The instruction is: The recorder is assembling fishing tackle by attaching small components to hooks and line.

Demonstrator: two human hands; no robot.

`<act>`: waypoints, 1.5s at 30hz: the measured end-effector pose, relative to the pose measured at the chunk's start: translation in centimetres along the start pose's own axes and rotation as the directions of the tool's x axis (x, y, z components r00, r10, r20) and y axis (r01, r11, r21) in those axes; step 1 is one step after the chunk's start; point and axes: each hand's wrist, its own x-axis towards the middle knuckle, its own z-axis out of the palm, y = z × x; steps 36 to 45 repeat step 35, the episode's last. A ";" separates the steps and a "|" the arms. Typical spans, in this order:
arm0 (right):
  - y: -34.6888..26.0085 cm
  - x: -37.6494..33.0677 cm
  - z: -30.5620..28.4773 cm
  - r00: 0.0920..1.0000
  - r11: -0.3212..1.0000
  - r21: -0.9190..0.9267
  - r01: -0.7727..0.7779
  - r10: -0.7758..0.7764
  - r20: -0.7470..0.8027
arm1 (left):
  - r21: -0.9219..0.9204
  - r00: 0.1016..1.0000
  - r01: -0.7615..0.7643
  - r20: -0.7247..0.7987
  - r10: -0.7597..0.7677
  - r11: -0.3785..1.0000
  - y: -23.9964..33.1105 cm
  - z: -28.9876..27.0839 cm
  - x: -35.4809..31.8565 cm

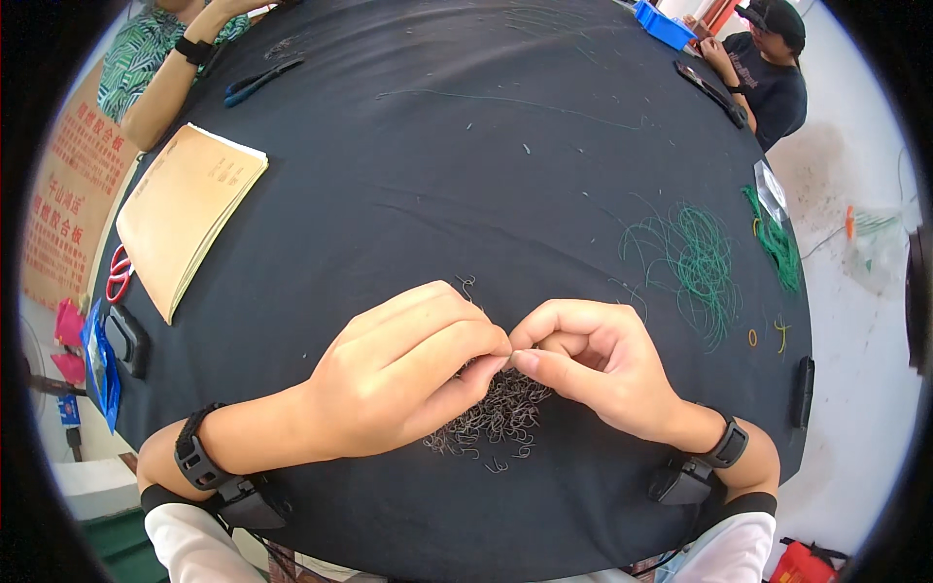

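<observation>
My left hand (413, 374) and my right hand (598, 364) meet fingertip to fingertip over the middle of the black-covered table. Each is closed in a pinch of thumb and forefinger. Whatever lies between the tips is too small or too hidden to make out. Right under them is a heap of small dark fish hooks (496, 413), partly covered by my left hand. A few loose hooks (466, 285) show just beyond my knuckles. To the right of my right hand spreads a loose tangle of thin green line (695, 262).
At left lie a tan paper booklet (194, 204), red-handled scissors (119, 275), a black case (126, 340) and a blue packet (100, 364). Green cord (777, 243) sits at the right edge. Two people work across the table, near blue-handled pliers (260, 83) and a blue tray (664, 26).
</observation>
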 end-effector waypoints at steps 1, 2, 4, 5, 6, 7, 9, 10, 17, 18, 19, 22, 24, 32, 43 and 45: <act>0.1 0.1 0.1 1.000 1.000 0.009 0.007 -0.007 -0.013 | 0.000 1.000 -0.001 0.002 0.001 1.000 0.0 0.0 0.0; 0.2 0.1 0.2 1.000 1.000 0.017 0.015 -0.014 -0.025 | -0.001 1.000 -0.002 0.003 0.002 1.000 -0.1 0.0 0.1; 0.2 0.1 0.1 0.999 1.000 -0.004 0.029 -0.029 -0.027 | -0.001 1.000 -0.004 0.002 0.004 1.000 -0.1 0.1 0.0; 0.1 0.1 0.1 0.999 0.999 -0.014 0.036 -0.036 -0.026 | -0.001 1.000 -0.005 0.000 0.005 1.000 -0.1 0.0 0.0; 0.1 0.1 0.2 0.999 0.999 -0.013 0.040 -0.041 -0.031 | -0.009 1.000 0.006 0.006 -0.006 1.000 0.0 0.0 0.0; 0.1 0.1 0.2 0.998 0.999 -0.013 0.044 -0.044 -0.039 | -0.020 1.000 0.016 0.011 -0.015 1.000 0.0 -0.1 0.0; 0.1 0.1 0.1 0.999 0.999 -0.009 0.038 -0.038 -0.034 | -0.046 0.999 0.046 0.022 -0.045 0.998 0.0 0.0 0.0; 0.1 0.0 -0.1 0.999 1.000 -0.004 0.029 -0.029 -0.021 | -0.061 0.997 0.067 0.029 -0.065 0.996 0.0 0.0 -0.1; -0.1 0.1 0.1 0.999 1.000 0.004 0.002 -0.001 -0.051 | -0.215 0.946 0.320 0.134 -0.297 0.923 0.3 -0.4 -0.1; 0.0 0.1 0.2 0.998 1.000 -0.001 0.005 -0.005 -0.055 | -0.219 0.945 0.322 0.131 -0.300 0.921 0.4 -0.4 -0.2; 0.1 0.1 0.2 0.998 1.000 -0.007 0.009 -0.009 -0.059 | -0.224 0.945 0.324 0.127 -0.302 0.919 0.4 -0.4 -0.3; 0.1 0.1 0.2 0.998 0.999 -0.030 0.017 -0.018 -0.061 | -0.238 0.943 0.330 0.134 -0.305 0.914 0.6 -0.4 -0.1; 0.0 0.0 0.0 0.998 0.998 -0.053 0.017 -0.020 -0.056 | -0.219 0.952 0.299 0.135 -0.275 0.929 0.5 -0.3 -0.1; 0.9 0.1 -0.1 0.998 0.998 -0.035 0.049 -0.050 -0.042 | -0.088 0.984 0.158 0.097 -0.149 0.984 0.1 -0.2 -0.1; 0.6 0.1 -0.1 0.999 0.998 -0.048 0.029 -0.031 -0.040 | -0.085 0.983 0.168 0.091 -0.160 0.982 0.1 -0.2 -0.1; 0.6 0.1 -0.1 0.999 0.998 -0.048 0.029 -0.031 -0.040 | -0.085 0.983 0.168 0.091 -0.160 0.982 0.1 -0.2 -0.1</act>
